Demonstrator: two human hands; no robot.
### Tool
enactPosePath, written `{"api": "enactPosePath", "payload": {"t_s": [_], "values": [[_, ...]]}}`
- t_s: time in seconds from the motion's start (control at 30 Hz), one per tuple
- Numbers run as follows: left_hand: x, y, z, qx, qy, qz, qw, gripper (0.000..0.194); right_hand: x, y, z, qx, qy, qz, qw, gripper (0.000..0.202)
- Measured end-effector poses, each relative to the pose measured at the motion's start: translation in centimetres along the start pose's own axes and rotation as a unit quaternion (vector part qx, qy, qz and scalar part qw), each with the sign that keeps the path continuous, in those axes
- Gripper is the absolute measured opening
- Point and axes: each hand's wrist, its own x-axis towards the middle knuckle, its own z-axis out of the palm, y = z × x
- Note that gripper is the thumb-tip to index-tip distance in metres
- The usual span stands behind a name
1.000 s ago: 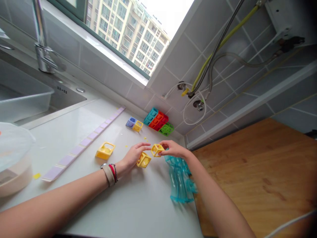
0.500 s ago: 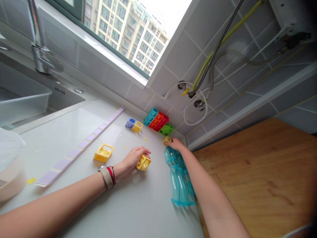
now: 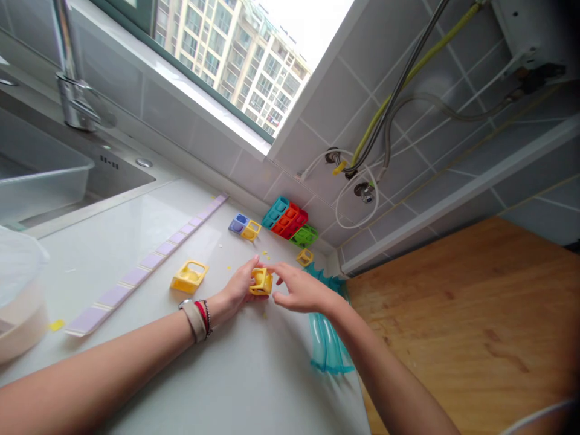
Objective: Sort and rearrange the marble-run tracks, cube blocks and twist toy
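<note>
A yellow hollow block (image 3: 261, 282) with a rounded opening is gripped by my left hand (image 3: 238, 283), fingers around its far side. My right hand (image 3: 302, 289) reaches over from the right, thumb and fingers apart, its fingertips at the block's upper right edge. Beyond it a small yellow block (image 3: 305, 258) sits on the counter near the corner. Under my right wrist lie clear teal plastic tubes (image 3: 327, 344), partly hidden. To the left of my left hand rests a bigger, tilted yellow block (image 3: 189, 277).
Against the wall stand teal, red and green blocks (image 3: 290, 219). A joined blue and yellow pair (image 3: 244, 227) is nearby. A lilac striped strip (image 3: 136, 279) crosses the counter toward the sink (image 3: 122, 172). A round white tub (image 3: 22, 302) stands at left; a wooden board (image 3: 466, 320) is at right.
My right hand has let go of the small yellow block by the corner and moved left to the block in my left hand. My left hand has turned that block upward.
</note>
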Motion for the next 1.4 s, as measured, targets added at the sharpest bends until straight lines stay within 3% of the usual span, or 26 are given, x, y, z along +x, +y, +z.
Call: {"api": "enactPosePath", "payload": {"t_s": [0.1, 0.2, 0.27, 0.37, 0.5, 0.6, 0.67, 0.77, 0.83, 0.93, 1.13, 1.4], "values": [[0.1, -0.4, 0.0, -0.003, -0.066, -0.006, 0.998, 0.055, -0.4, -2.0, 0.6, -0.022, 0.015, 0.002, 1.0, 0.078], [-0.2, -0.6, 0.2, 0.02, -0.105, -0.001, 0.994, 0.061, -1.0, -2.5, 0.7, -0.051, 0.033, 0.015, 0.998, 0.058], [-0.4, -0.6, 0.3, 0.066, -0.069, 0.049, 0.994, 0.061, -1.9, -2.4, 0.6, -0.083, -0.018, 0.033, 0.996, 0.047], [-0.2, -0.2, 0.2, 0.158, -0.007, 0.133, 0.978, 0.059, -3.8, -2.5, 0.6, -0.136, -0.157, 0.077, 0.975, 0.04], [0.1, -0.2, -0.1, 0.204, -0.022, 0.125, 0.971, 0.061, -6.1, -2.6, 0.6, -0.208, -0.278, 0.141, 0.927, 0.041], [0.2, -0.7, -0.2, 0.245, -0.05, 0.14, 0.958, 0.056, -6.9, -1.9, -0.3, -0.19, -0.306, 0.165, 0.918, 0.068], [0.2, -1.0, -0.3, 0.276, -0.063, 0.153, 0.947, 0.054, -6.7, -0.5, -1.4, -0.123, -0.261, 0.167, 0.943, 0.083], [0.2, -1.2, -0.4, 0.308, -0.067, 0.163, 0.935, 0.051, -4.8, 3.0, -3.4, -0.058, -0.108, 0.183, 0.976, 0.07], [0.1, -1.2, -0.4, 0.325, -0.064, 0.166, 0.929, 0.05, -2.7, 6.2, -4.6, -0.089, 0.01, 0.197, 0.976, 0.055], [0.1, -1.2, -0.4, 0.342, -0.061, 0.17, 0.922, 0.048, 0.9, 11.3, -5.8, -0.14, 0.139, 0.251, 0.948, 0.037], [-0.3, -1.1, -0.2, 0.379, -0.052, 0.189, 0.904, 0.043, 5.9, 18.0, -5.9, -0.173, 0.22, 0.239, 0.93, 0.051], [-0.5, -1.0, -0.1, 0.404, -0.053, 0.2, 0.891, 0.041, 9.3, 21.4, -4.8, -0.182, 0.228, 0.18, 0.939, 0.043]]}}
